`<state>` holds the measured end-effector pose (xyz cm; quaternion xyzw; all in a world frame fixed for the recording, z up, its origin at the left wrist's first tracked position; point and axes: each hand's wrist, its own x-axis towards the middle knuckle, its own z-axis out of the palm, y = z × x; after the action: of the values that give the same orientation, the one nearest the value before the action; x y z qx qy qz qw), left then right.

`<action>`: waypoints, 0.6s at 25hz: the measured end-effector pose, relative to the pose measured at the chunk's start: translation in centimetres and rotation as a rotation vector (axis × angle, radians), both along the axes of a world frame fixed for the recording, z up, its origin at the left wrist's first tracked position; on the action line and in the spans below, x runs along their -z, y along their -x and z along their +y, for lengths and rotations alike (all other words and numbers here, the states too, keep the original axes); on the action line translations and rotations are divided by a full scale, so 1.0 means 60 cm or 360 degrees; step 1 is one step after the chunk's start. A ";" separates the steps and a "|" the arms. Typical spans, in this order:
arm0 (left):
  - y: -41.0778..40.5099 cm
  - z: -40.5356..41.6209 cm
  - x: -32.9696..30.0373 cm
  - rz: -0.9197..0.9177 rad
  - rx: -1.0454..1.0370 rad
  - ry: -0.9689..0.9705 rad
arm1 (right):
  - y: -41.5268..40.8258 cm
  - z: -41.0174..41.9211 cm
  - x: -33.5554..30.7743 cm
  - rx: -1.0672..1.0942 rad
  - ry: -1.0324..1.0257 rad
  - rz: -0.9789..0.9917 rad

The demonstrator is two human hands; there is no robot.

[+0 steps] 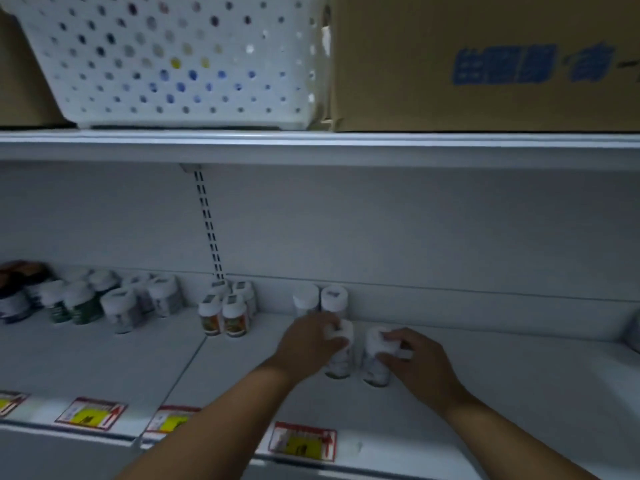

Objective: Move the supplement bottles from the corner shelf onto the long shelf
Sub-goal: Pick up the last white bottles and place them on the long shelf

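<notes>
1. Gripping from above: left hand (309,341) has fingers curled over the white cap of a clear bottle (338,358); right hand (414,358) is wrapped the same way round the cap of a second clear bottle (374,362). Both bottles stand upright on the long shelf (485,375), long axis vertical, caps up, just beside each other w/ a small gap.
2. Behind them, two more white-capped bottles (320,301) stand upright side by side against the back wall, near the held pair.
3. Materials: bottles look like smooth see-through plastic, cylindrical, w/ round white screw caps; shelf is flat painted white metal, matte. A slotted metal upright (207,223) runs down the back panel.
4. Left of the hands: four small orange-label bottles (227,315) in a tight 2x2 block, upright. Further left, a cluster of green- and grey-label bottles (100,303), also upright, white lids.
5. Upper shelf: white perforated plastic basket (173,60), round holes in rows; next to it a brown cardboard box (485,64) w/ blue printed characters, too blurred to read.
6. Front edge: red-bordered price tags (303,441) w/ yellow patch; text not legible. Bottle labels also too blurred to read.
</notes>
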<state>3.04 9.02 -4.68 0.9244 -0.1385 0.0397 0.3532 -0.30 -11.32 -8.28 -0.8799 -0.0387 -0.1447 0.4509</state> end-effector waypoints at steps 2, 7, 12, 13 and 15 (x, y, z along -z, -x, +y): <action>-0.012 0.067 0.009 -0.0019 -0.0107 0.0030 | -0.013 0.058 0.004 -0.0055 0.0041 -0.0104; -0.053 0.126 0.022 -0.0028 -0.0164 0.0090 | -0.052 0.115 -0.002 0.0089 0.0260 -0.0082; -0.068 0.117 0.049 -0.0058 -0.0214 0.0306 | -0.074 0.164 0.009 0.0218 0.0231 -0.0096; -0.069 0.115 0.054 -0.0090 -0.0210 0.0323 | -0.076 0.169 0.012 0.0222 0.0176 -0.0098; -0.072 0.113 0.058 -0.0150 -0.0215 0.0317 | -0.080 0.171 0.024 0.0193 0.0118 -0.0110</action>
<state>7.37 15.82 -8.15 0.8891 -0.0879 0.1205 0.4328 4.49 -1.08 -9.69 -0.8912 -0.0061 -0.2004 0.4070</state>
